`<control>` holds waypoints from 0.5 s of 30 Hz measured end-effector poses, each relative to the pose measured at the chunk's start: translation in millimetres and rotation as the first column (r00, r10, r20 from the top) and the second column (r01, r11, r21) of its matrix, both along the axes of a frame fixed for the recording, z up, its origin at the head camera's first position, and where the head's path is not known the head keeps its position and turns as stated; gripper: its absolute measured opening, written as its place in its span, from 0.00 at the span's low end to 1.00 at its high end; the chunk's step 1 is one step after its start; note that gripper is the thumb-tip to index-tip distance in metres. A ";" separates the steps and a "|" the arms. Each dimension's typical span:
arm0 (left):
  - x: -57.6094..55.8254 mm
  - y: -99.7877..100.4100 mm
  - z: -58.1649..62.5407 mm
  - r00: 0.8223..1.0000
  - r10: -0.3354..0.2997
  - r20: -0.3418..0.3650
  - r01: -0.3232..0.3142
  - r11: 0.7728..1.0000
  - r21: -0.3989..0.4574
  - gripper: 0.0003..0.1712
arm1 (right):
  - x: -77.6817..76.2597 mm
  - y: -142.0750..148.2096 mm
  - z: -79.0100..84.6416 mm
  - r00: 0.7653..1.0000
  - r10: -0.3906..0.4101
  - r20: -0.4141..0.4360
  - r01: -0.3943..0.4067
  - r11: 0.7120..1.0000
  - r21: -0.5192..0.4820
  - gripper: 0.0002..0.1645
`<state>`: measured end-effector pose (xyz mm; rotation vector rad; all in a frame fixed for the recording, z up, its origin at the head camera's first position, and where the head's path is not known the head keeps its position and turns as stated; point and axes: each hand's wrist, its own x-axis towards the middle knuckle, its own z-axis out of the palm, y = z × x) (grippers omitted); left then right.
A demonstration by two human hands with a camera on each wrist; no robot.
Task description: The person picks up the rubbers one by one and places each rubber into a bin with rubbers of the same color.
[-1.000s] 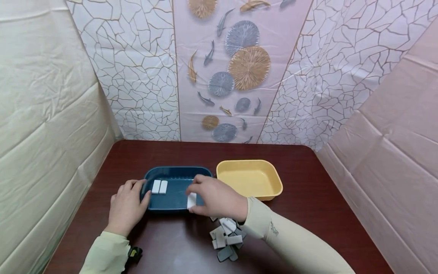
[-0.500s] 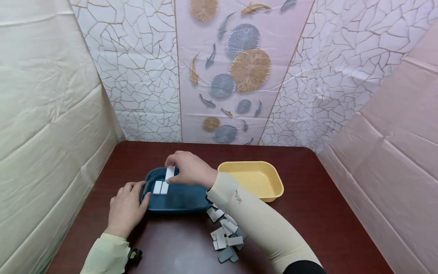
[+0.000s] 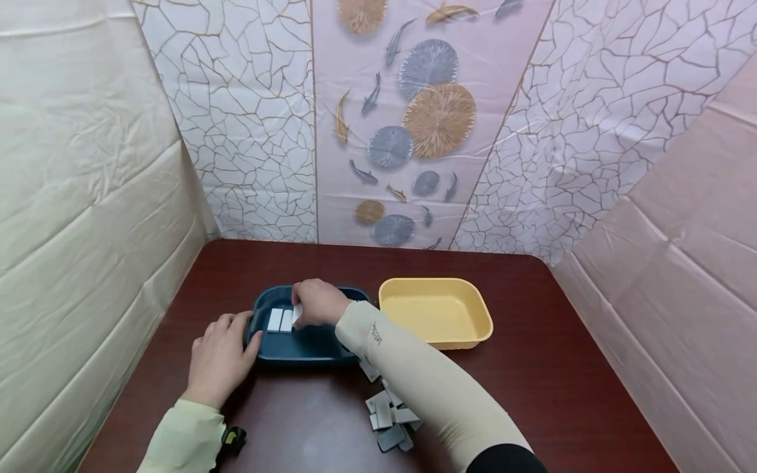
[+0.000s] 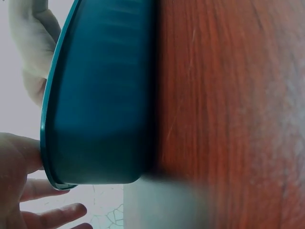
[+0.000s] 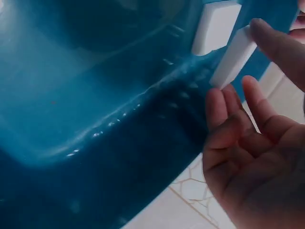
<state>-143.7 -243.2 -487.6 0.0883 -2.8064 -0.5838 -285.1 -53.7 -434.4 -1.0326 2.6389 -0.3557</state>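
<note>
My right hand (image 3: 321, 303) reaches into the dark blue tray (image 3: 301, 349) and pinches a white rectangular tile (image 5: 234, 58) between thumb and fingertips. In the right wrist view the held tile is on edge and tilted, close beside another white tile (image 5: 217, 27). Seen from the head, two white tiles, a left one (image 3: 275, 320) and a right one (image 3: 286, 321), lie side by side on the tray floor, just left of the held one. My left hand (image 3: 219, 358) holds the tray's left end, the thumb over its rim (image 4: 44, 119) and the fingers at the end wall.
A yellow tray (image 3: 434, 318) stands to the right of the blue one. In front, partly under my right sleeve (image 3: 426, 381), lies a loose pile of grey and whitish tiles (image 3: 383, 414). Patterned cloth (image 3: 266, 131) hangs behind the dark red table (image 3: 562, 368).
My right hand has carried the white tile from the tray's front right, first toward the back, then down beside the two lying tiles. My left hand has stayed at the tray's left end.
</note>
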 end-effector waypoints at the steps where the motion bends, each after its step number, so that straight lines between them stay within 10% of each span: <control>1: -0.2 0.0 0.3 1.000 -0.002 -0.001 0.002 1.000 0.000 0.30 | -1.3 -1.1 -1.9 1.000 -0.003 0.002 0.003 1.000 0.002 0.21; 15: -0.8 -0.4 2.6 1.000 -0.004 0.003 0.004 1.000 0.012 0.30 | -4.1 -4.6 -11.0 0.998 0.004 -0.066 0.000 0.998 0.066 0.20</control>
